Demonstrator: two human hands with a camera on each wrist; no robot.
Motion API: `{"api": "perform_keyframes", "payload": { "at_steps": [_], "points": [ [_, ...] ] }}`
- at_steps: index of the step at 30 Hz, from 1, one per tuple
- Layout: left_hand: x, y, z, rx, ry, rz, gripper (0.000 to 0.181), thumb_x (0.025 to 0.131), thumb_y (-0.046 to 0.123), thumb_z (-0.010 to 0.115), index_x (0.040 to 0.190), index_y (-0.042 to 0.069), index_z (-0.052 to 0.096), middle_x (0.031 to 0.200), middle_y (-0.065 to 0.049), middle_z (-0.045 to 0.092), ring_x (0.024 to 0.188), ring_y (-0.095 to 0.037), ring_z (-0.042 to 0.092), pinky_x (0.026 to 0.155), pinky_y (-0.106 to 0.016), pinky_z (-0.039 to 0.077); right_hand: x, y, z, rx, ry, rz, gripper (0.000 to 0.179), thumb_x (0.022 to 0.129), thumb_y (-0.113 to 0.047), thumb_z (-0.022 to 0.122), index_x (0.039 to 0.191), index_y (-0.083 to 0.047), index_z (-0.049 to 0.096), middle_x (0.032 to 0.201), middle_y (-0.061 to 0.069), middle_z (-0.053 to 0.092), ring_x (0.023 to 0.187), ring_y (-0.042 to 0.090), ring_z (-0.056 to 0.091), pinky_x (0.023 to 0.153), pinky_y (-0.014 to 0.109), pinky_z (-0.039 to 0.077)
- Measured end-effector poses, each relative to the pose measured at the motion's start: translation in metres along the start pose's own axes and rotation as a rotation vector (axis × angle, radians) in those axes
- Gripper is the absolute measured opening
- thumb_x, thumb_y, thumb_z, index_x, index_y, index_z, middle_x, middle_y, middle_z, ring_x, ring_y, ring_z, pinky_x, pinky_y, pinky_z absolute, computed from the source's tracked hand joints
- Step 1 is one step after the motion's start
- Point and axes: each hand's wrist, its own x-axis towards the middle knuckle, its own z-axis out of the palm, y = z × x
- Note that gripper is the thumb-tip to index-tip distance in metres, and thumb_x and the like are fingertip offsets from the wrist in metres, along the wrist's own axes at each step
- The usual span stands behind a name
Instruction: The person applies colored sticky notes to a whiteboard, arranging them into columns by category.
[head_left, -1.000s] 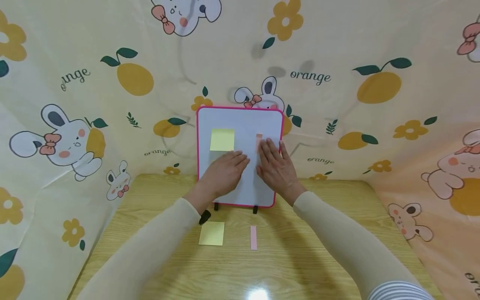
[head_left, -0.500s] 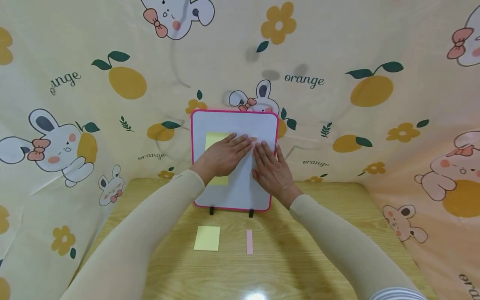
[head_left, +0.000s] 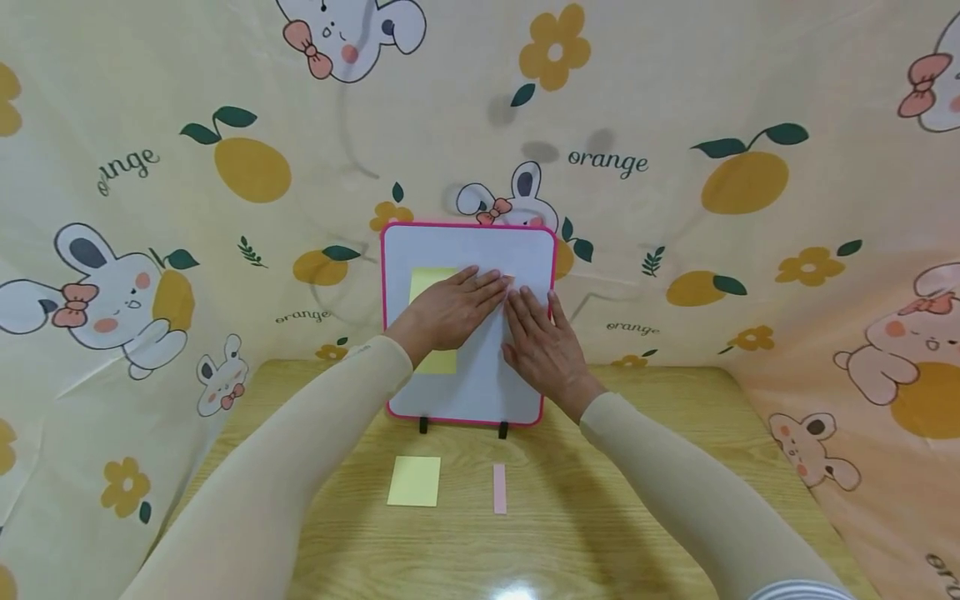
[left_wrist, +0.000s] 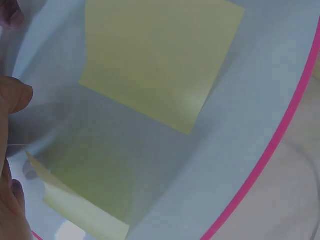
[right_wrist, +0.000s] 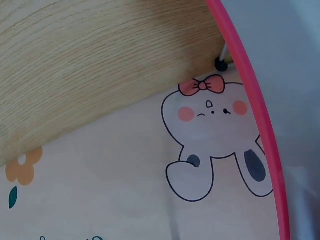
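Patterned cloth (head_left: 637, 75) backs a whiteboard (head_left: 483, 392) — left hand (head_left: 448, 311), right hand (head_left: 546, 346) (fingers (head_left: 531, 308) straight) on it.

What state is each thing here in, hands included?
Whiteboard: standing on two black feet.
Left hand: fingers straight, over the board.
Right hand: fingers straight, at the board.
Curled yellow note: on the board, one edge lifted.
Flatter yellow note: on the board.
First pink strip: on the board, mostly covered by hands.
Third yellow note: flat on the table.
Second pink strip: flat on the table.
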Motion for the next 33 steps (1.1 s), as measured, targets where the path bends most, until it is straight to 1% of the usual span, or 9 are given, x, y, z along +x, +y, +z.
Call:
{"api": "perform_keyframes", "payload": {
  "at_steps": [3, 8, 12, 16, 20, 25, 30, 33],
  "points": [
    [0.001, -0.002, -0.002, 0.0, 0.0, -0.004, 0.077, 0.11, 0.035, 0.05, 0.17, 0.012, 0.008, 0.179, -0.002, 0.006, 0.166, -0.023, 0.004, 0.135, -0.045, 0.003, -0.001, -0.001, 0.0, 0.004, -0.001, 0.005, 0.077, 0.109, -0.049, 0.045, 0.168, -0.005, 0.022, 0.176, 0.009, 0.016, 0.166, 0.028, 0.007, 0.134, 0.059, 0.004],
    [0.003, -0.005, -0.005, -0.003, -0.008, -0.033, 0.077, 0.109, 0.036, 0.05, 0.17, 0.013, 0.008, 0.179, -0.002, 0.007, 0.166, -0.023, 0.003, 0.135, -0.045, 0.001, -0.001, -0.002, 0.0, 0.008, 0.0, 0.005, 0.077, 0.109, -0.049, 0.046, 0.168, -0.006, 0.023, 0.176, 0.009, 0.018, 0.166, 0.028, 0.007, 0.134, 0.059, 0.007],
    [0.004, -0.005, -0.005, -0.032, -0.003, -0.05, 0.077, 0.109, 0.036, 0.05, 0.17, 0.013, 0.009, 0.178, -0.003, 0.008, 0.166, -0.023, 0.004, 0.135, -0.045, 0.001, -0.002, -0.003, 0.0, -0.001, -0.002, 0.004, 0.077, 0.108, -0.05, 0.046, 0.168, -0.006, 0.024, 0.176, 0.008, 0.018, 0.166, 0.028, 0.006, 0.134, 0.06, 0.008],
    [0.004, -0.002, -0.002, -0.041, 0.015, -0.034, 0.077, 0.109, 0.036, 0.05, 0.17, 0.012, 0.009, 0.179, -0.004, 0.008, 0.166, -0.024, 0.005, 0.135, -0.045, 0.002, -0.003, -0.004, 0.002, -0.003, -0.001, 0.002, 0.078, 0.108, -0.051, 0.045, 0.168, -0.006, 0.024, 0.176, 0.009, 0.017, 0.166, 0.029, 0.006, 0.134, 0.06, 0.007],
    [0.005, -0.002, -0.002, -0.002, 0.032, -0.018, 0.075, 0.11, 0.036, 0.048, 0.17, 0.012, 0.011, 0.179, -0.003, 0.01, 0.166, -0.024, 0.005, 0.135, -0.044, 0.002, -0.003, -0.005, 0.003, -0.005, 0.0, 0.001, 0.078, 0.108, -0.051, 0.045, 0.168, -0.006, 0.023, 0.176, 0.009, 0.017, 0.166, 0.029, 0.006, 0.134, 0.06, 0.006],
    [0.007, -0.005, -0.006, 0.025, 0.019, -0.011, 0.073, 0.11, 0.036, 0.047, 0.171, 0.014, 0.012, 0.178, -0.002, 0.012, 0.166, -0.023, 0.005, 0.135, -0.045, 0.003, -0.004, -0.005, 0.002, -0.015, -0.004, -0.004, 0.077, 0.108, -0.051, 0.044, 0.168, -0.007, 0.023, 0.176, 0.009, 0.016, 0.166, 0.029, 0.006, 0.134, 0.061, 0.006],
    [0.009, -0.007, -0.01, 0.019, 0.004, -0.002, 0.072, 0.111, 0.035, 0.046, 0.171, 0.014, 0.011, 0.178, -0.002, 0.011, 0.166, -0.024, 0.004, 0.135, -0.045, 0.001, -0.004, -0.005, 0.003, -0.014, 0.005, 0.001, 0.078, 0.108, -0.052, 0.045, 0.168, -0.006, 0.023, 0.176, 0.009, 0.017, 0.166, 0.028, 0.007, 0.134, 0.06, 0.007],
    [0.01, -0.008, -0.011, 0.029, 0.0, 0.003, 0.072, 0.111, 0.035, 0.045, 0.171, 0.014, 0.01, 0.179, -0.002, 0.009, 0.166, -0.024, 0.003, 0.135, -0.045, 0.0, -0.005, -0.004, 0.004, -0.011, 0.003, 0.005, 0.08, 0.108, -0.053, 0.045, 0.168, -0.006, 0.021, 0.176, 0.009, 0.016, 0.166, 0.029, 0.006, 0.134, 0.06, 0.005]
  ]
}}
